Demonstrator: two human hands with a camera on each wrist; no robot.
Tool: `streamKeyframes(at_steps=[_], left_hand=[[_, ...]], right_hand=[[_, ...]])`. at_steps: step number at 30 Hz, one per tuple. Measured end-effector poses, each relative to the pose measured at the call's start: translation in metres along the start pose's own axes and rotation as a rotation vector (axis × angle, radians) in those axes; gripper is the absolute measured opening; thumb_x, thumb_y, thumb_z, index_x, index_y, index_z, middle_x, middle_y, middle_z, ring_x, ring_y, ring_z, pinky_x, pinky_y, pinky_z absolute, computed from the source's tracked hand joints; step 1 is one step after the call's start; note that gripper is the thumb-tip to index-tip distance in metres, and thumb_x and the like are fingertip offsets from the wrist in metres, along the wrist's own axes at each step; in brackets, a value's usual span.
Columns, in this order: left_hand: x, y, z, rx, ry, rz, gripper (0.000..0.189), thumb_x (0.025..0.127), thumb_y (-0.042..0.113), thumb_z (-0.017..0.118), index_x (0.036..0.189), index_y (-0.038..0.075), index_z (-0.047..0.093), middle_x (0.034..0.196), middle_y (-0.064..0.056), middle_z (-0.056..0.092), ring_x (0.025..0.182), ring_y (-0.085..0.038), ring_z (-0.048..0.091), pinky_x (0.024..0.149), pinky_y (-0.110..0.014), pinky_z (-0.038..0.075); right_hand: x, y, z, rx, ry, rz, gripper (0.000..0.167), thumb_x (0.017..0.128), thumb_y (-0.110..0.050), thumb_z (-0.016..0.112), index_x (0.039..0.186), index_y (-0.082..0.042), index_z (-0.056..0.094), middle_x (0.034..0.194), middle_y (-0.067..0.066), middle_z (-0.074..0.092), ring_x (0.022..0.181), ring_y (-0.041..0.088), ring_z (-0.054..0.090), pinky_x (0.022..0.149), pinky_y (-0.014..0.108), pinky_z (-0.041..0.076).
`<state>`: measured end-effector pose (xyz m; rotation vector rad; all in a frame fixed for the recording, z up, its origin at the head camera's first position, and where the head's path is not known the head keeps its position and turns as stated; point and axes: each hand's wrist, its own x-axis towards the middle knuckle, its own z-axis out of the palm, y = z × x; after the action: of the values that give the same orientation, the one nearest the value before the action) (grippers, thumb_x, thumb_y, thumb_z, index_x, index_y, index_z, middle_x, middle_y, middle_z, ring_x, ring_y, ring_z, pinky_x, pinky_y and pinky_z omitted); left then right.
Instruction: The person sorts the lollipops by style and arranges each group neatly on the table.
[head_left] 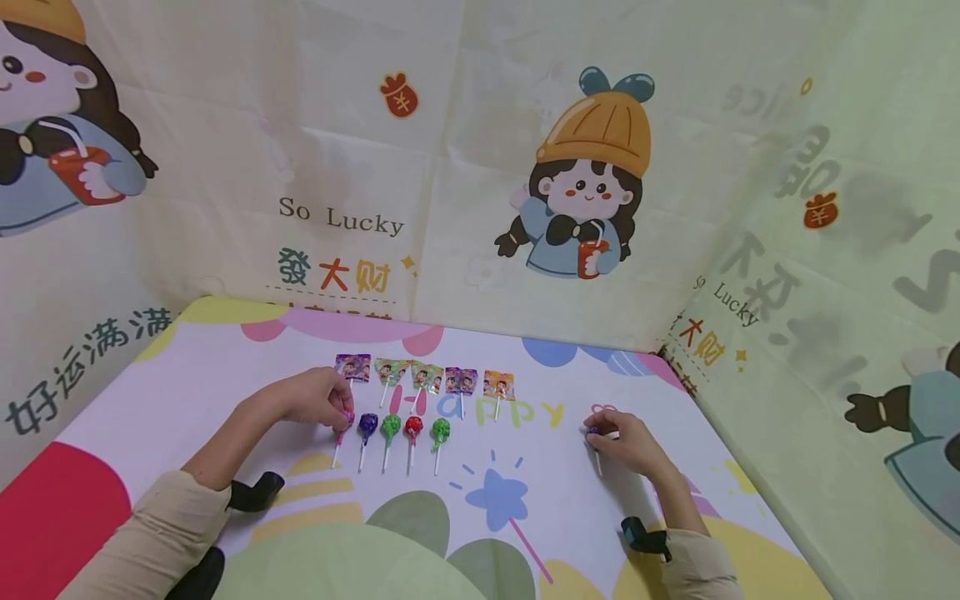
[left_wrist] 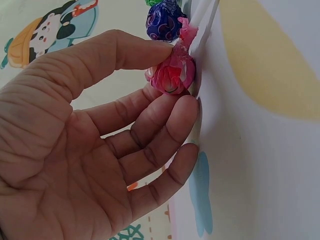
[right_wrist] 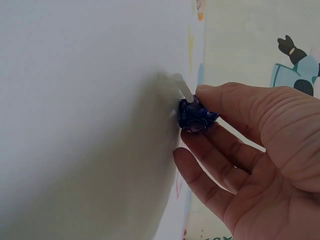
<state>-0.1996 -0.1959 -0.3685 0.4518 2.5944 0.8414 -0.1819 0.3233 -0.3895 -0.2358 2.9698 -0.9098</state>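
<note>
At the left end of a row of round lollipops, my left hand [head_left: 311,396] pinches the wrapped head of a pink lollipop [left_wrist: 172,77] between thumb and fingers. Its white stick points toward me along the table. Beside it lie a dark blue lollipop [head_left: 367,425], a green one [head_left: 391,427], a red one [head_left: 413,427] and another green one [head_left: 441,431]. Well off to the right, my right hand [head_left: 630,443] holds a second dark blue lollipop [right_wrist: 196,119] by its head, thumb against fingers. That one's stick slants down close over the white table surface.
Behind the round lollipops runs a row of flat-wrapped ones, including a purple [head_left: 352,367], a green [head_left: 427,377] and an orange [head_left: 498,384]. A printed cloth [head_left: 495,467] covers the table. Printed hangings [head_left: 465,167] stand at the back and both sides.
</note>
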Motion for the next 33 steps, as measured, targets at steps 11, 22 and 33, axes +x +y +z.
streamKeyframes(at_steps=[11,22,33], left_hand=[[-0.002,0.002,-0.002,0.003,-0.005,-0.003,0.015,0.082,0.015,0.082,0.09,0.011,0.07,0.077,-0.002,0.06,0.073,-0.018,0.052,0.064,-0.029,0.044],[-0.001,0.0,-0.001,0.007,0.004,-0.001,0.016,0.082,0.015,0.083,0.09,0.011,0.07,0.079,-0.003,0.059,0.075,-0.018,0.052,0.065,-0.03,0.045],[-0.001,0.001,0.0,0.0,-0.005,-0.002,0.014,0.083,0.013,0.08,0.089,0.009,0.068,0.08,-0.002,0.061,0.072,-0.017,0.053,0.064,-0.029,0.045]], right_hand=[[0.003,-0.011,0.001,0.002,0.014,-0.002,0.018,0.094,-0.008,0.072,0.112,-0.006,0.07,0.106,0.006,0.071,0.097,0.022,0.062,0.089,0.039,0.055],[0.008,-0.034,0.004,0.011,0.01,-0.041,0.02,0.093,-0.005,0.072,0.113,-0.005,0.071,0.105,0.005,0.072,0.096,0.021,0.063,0.089,0.041,0.055],[0.012,-0.053,0.015,0.03,0.003,-0.079,0.018,0.092,-0.007,0.074,0.11,-0.005,0.072,0.099,0.002,0.072,0.092,0.017,0.064,0.082,0.032,0.057]])
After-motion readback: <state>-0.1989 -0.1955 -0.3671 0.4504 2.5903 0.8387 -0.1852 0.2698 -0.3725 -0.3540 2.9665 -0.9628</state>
